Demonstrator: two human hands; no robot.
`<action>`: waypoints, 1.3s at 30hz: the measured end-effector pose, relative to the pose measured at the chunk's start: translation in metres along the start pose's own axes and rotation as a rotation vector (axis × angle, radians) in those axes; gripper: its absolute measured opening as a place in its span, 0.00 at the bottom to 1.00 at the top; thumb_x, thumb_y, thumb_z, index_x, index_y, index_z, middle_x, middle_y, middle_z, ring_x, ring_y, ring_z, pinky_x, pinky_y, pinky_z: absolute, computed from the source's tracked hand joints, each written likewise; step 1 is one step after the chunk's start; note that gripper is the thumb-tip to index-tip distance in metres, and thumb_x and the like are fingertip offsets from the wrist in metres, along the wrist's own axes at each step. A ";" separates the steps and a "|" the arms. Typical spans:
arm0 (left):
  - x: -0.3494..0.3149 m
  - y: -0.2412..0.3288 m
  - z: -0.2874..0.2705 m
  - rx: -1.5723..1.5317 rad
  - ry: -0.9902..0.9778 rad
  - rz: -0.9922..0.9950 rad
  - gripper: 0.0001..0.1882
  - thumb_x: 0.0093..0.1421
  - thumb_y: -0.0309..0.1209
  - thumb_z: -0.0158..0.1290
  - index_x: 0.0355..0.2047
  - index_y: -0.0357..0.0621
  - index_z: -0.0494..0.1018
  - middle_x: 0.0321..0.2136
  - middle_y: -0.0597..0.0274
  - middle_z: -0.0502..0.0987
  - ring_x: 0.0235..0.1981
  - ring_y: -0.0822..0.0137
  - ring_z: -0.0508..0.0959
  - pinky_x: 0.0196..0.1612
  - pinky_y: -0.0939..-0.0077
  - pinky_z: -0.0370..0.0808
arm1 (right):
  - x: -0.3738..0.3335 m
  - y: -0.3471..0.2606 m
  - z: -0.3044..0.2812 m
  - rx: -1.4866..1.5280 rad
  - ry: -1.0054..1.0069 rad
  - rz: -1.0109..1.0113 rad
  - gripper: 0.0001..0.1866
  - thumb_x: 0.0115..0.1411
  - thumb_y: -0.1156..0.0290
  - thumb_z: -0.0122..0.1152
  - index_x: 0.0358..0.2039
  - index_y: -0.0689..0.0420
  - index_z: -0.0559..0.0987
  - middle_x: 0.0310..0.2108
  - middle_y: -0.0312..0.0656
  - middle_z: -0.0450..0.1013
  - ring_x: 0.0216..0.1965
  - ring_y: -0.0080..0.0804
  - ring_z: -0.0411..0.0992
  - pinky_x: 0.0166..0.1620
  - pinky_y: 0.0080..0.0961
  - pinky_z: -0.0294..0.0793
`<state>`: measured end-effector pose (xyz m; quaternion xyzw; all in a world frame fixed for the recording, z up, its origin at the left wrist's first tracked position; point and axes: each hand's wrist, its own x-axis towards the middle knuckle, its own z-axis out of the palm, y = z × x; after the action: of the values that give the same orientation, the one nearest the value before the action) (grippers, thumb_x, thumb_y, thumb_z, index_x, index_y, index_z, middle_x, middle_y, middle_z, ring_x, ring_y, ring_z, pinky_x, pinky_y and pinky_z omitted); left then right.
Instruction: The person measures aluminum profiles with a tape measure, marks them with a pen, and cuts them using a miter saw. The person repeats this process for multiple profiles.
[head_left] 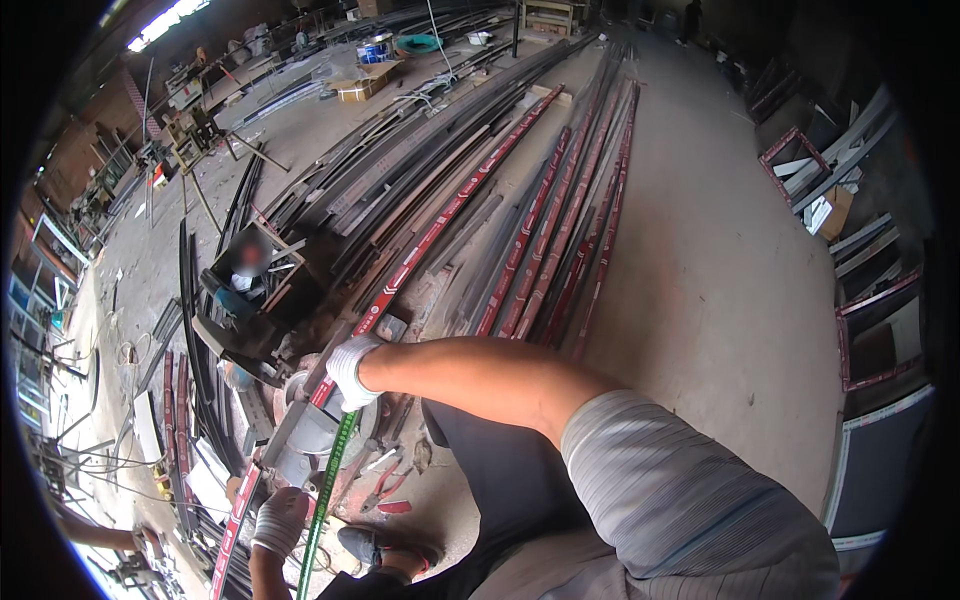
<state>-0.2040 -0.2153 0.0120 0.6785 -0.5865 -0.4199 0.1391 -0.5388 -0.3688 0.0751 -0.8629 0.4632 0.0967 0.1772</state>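
Note:
My right hand [352,372], in a white knit glove, is closed at a long red-wrapped profile [425,235], at the upper end of a green measuring tape [335,462]. The tape runs down from its fingers toward the lower edge. My left hand [281,521], also gloved, is closed just left of the tape; its grip is hidden. Another length of red-wrapped profile [236,517] passes on that hand's left. Between and beyond my hands is a cutting machine [312,428], partly covered by my right hand and the profile.
Red-handled pliers [382,492] lie on the floor by my shoe [360,545]. Long dark and red profiles [545,240] stretch away ahead. Wrapped frames [880,330] stand along the right. Another person's hand [148,543] shows at lower left. An open box [255,270] sits beside the machine.

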 end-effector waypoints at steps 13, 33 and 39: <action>-0.027 0.143 0.080 0.556 0.324 0.959 0.16 0.55 0.22 0.62 0.45 0.45 0.75 0.38 0.56 0.79 0.35 0.55 0.80 0.40 0.61 0.77 | 0.028 0.037 -0.006 0.183 0.053 0.006 0.30 0.51 0.42 0.68 0.41 0.56 0.88 0.41 0.48 0.84 0.42 0.47 0.83 0.44 0.46 0.82; 0.175 0.015 0.343 -0.107 -0.141 -0.083 0.27 0.63 0.39 0.61 0.58 0.34 0.72 0.45 0.44 0.83 0.46 0.57 0.83 0.51 0.67 0.78 | -0.021 0.152 -0.016 0.313 0.117 0.232 0.30 0.58 0.40 0.67 0.42 0.57 0.85 0.36 0.49 0.83 0.40 0.47 0.81 0.47 0.40 0.79; 0.211 0.028 0.389 -0.290 -0.143 -0.290 0.40 0.60 0.45 0.64 0.64 0.32 0.65 0.49 0.43 0.80 0.50 0.54 0.81 0.55 0.65 0.76 | -0.026 0.167 -0.007 0.387 0.083 0.281 0.27 0.57 0.44 0.70 0.36 0.60 0.83 0.31 0.51 0.81 0.33 0.46 0.80 0.42 0.37 0.80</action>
<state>-0.5166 -0.2971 -0.2919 0.6970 -0.4248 -0.5625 0.1314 -0.6923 -0.4360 0.0543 -0.7432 0.5956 -0.0057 0.3048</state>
